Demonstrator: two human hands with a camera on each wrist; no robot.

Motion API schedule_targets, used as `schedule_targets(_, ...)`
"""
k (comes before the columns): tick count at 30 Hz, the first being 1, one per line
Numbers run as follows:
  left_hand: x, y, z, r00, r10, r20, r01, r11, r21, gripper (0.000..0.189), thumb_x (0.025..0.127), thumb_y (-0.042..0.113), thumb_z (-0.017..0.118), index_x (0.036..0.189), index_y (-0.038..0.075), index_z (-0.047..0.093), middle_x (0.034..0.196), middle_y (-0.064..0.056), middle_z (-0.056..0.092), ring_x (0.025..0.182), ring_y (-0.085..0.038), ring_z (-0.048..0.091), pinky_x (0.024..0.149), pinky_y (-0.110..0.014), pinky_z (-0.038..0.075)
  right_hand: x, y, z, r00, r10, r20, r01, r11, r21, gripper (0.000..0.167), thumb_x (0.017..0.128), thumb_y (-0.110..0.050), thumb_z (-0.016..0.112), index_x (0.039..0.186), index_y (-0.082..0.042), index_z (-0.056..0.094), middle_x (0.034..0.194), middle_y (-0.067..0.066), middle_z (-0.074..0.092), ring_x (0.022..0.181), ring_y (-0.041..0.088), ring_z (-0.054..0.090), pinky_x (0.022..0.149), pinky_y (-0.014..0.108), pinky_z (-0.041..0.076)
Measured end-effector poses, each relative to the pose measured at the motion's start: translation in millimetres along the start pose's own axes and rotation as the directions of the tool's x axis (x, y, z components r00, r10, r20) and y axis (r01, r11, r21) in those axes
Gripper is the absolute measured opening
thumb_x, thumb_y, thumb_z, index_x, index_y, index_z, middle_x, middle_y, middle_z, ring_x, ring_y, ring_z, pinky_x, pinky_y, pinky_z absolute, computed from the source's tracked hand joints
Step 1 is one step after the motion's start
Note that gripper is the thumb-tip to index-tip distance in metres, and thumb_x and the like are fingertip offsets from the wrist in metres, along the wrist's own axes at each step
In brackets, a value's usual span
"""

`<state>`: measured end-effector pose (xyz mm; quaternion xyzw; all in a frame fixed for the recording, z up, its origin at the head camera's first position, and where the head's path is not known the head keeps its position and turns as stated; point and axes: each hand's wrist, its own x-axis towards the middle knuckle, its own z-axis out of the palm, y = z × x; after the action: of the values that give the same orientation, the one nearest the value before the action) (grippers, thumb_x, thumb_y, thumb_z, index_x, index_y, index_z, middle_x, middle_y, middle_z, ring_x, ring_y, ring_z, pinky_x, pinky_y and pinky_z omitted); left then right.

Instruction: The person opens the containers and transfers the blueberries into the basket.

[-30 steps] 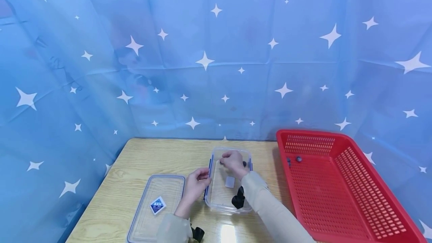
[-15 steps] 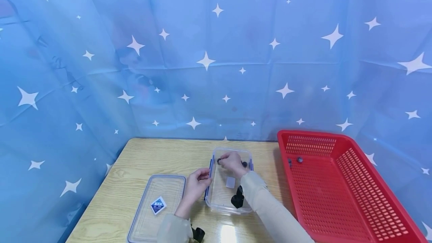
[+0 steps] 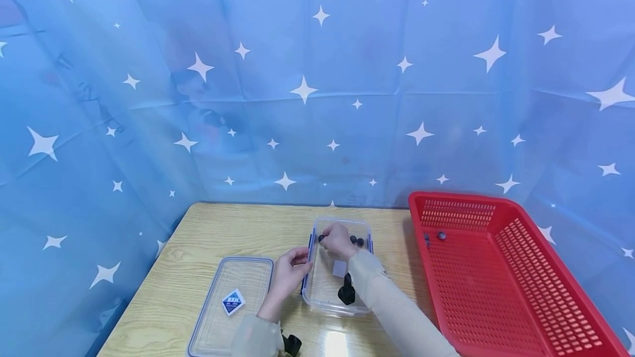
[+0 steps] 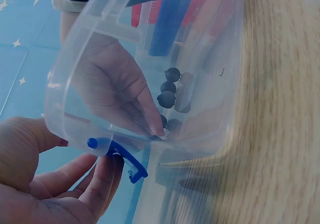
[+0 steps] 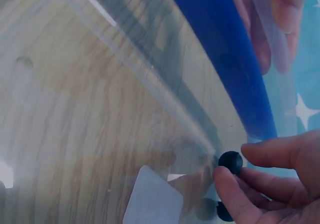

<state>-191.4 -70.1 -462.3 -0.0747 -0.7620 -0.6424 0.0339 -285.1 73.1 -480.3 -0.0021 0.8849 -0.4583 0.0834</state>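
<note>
A clear plastic food box (image 3: 322, 291) with blue side latches stands uncovered on the table. My left hand (image 3: 288, 273) holds its left wall near a blue latch (image 4: 129, 163), thumb and fingers on either side of the rim. Inside the far left corner, my right hand (image 3: 339, 240) pinches a dark blueberry (image 5: 230, 162) between thumb and fingertips, low by the box floor. Another blueberry (image 5: 225, 211) lies beside those fingers. Several blueberries (image 4: 166, 99) sit in a row along the far wall, partly hidden by the right hand in the head view.
The box's lid (image 3: 250, 291), with a blue and white label (image 3: 232, 302), lies flat at the left. At the right stands a red plastic basket (image 3: 476, 274) with a few blueberries (image 3: 441, 235) in its far left corner. A starry blue curtain (image 3: 317, 98) hangs behind the table.
The right hand has shifted slightly left inside the box, so more blueberries show to the right of its wrist. The left hand has stayed on the box wall.
</note>
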Motion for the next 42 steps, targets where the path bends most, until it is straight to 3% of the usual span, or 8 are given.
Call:
schedule_targets(2,-1.1,2.4,0.1,1.0,-0.001,-0.001,0.001,1.0,0.005,0.03,0.08,-0.012,0.059,0.108,-0.023,0.054,0.104,-0.037,0.058,0.094,-0.048,0.057,0.078,-0.035,0.055,-0.8,1,0,1.0,-0.02,0.005,0.02,1.0,-0.008,0.005,0.075,0.009,0.06,0.075,0.008,0.066,0.061,0.005,0.057,0.049,0.011,0.043,0.047,0.022,0.039)
schedule_targets(5,-1.0,2.1,-0.2,1.0,0.004,-0.004,-0.004,1.0,-0.002,0.03,0.08,-0.012,0.06,0.107,-0.023,0.054,0.103,-0.037,0.058,0.094,-0.048,0.057,0.079,-0.038,0.054,-1.2,3,1,0.999,-0.045,0.014,0.045,0.999,-0.015,0.017,0.071,0.012,0.062,0.057,0.002,0.058,0.048,-0.001,0.045,0.044,0.011,0.035,0.042,0.02,0.031)
schedule_targets(11,-0.5,1.1,-0.7,1.0,0.002,0.0,-0.002,1.0,-0.009,0.03,0.079,-0.013,0.059,0.107,-0.023,0.054,0.103,-0.037,0.057,0.094,-0.049,0.057,0.08,-0.041,0.053,-0.5,6,4,1.0,-0.022,0.015,0.023,0.997,-0.07,0.011,0.065,0.01,0.069,0.074,0.003,0.069,0.064,0.002,0.061,0.055,0.013,0.05,0.045,0.02,0.041)
schedule_targets(19,0.0,-1.0,-0.1,1.0,-0.003,0.006,0.003,1.0,-0.014,0.03,0.08,-0.013,0.059,0.107,-0.023,0.054,0.103,-0.037,0.057,0.095,-0.049,0.057,0.078,-0.034,0.055,-2.0,6,3,0.999,0.0,0.04,0.004,0.995,-0.104,0.007,0.067,0.006,0.071,0.069,0.0,0.068,0.062,0.002,0.061,0.055,0.014,0.053,0.046,0.021,0.044)
schedule_targets(25,-1.9,1.1,-0.1,1.0,-0.002,0.003,0.002,1.0,-0.01,0.03,0.08,-0.013,0.059,0.107,-0.023,0.053,0.103,-0.037,0.057,0.095,-0.049,0.057,0.079,-0.034,0.055,-4.6,3,-8,0.997,0.021,0.074,-0.02,1.0,-0.007,0.009,0.068,0.005,0.067,0.076,0.0,0.069,0.072,0.008,0.064,0.062,0.02,0.058,0.049,0.024,0.047)
schedule_targets(29,-1.6,0.5,0.0,1.0,-0.012,0.004,0.012,1.0,-0.005,0.03,0.081,-0.012,0.059,0.108,-0.023,0.053,0.105,-0.037,0.057,0.096,-0.049,0.056,0.079,-0.033,0.055,-4.2,-1,-20,0.999,0.002,0.036,-0.004,0.999,0.043,0.011,0.073,0.0,0.069,0.084,0.0,0.07,0.077,0.007,0.065,0.067,0.02,0.06,0.059,0.031,0.053)
schedule_targets(38,9.9,-35.6,1.6,1.0,-0.002,-0.007,0.002,1.0,0.016,0.033,0.08,-0.008,0.063,0.11,-0.018,0.056,0.104,-0.03,0.061,0.093,-0.039,0.061,0.077,-0.031,0.055,-5.7,-5,-55,0.999,0.019,-0.031,-0.017,0.996,0.082,0.016,0.08,-0.006,0.069,0.095,0.002,0.069,0.089,0.01,0.067,0.077,0.022,0.065,0.074,0.04,0.055)
schedule_targets(42,11.3,-41.1,1.8,1.0,0.006,-0.004,-0.006,1.0,0.012,0.034,0.079,-0.007,0.064,0.11,-0.018,0.056,0.104,-0.029,0.061,0.093,-0.038,0.061,0.078,-0.03,0.055,-7.8,-3,-71,0.999,0.026,-0.029,-0.022,0.993,0.119,0.017,0.081,-0.005,0.069,0.096,0.002,0.067,0.092,0.013,0.066,0.082,0.027,0.066,0.079,0.043,0.054)
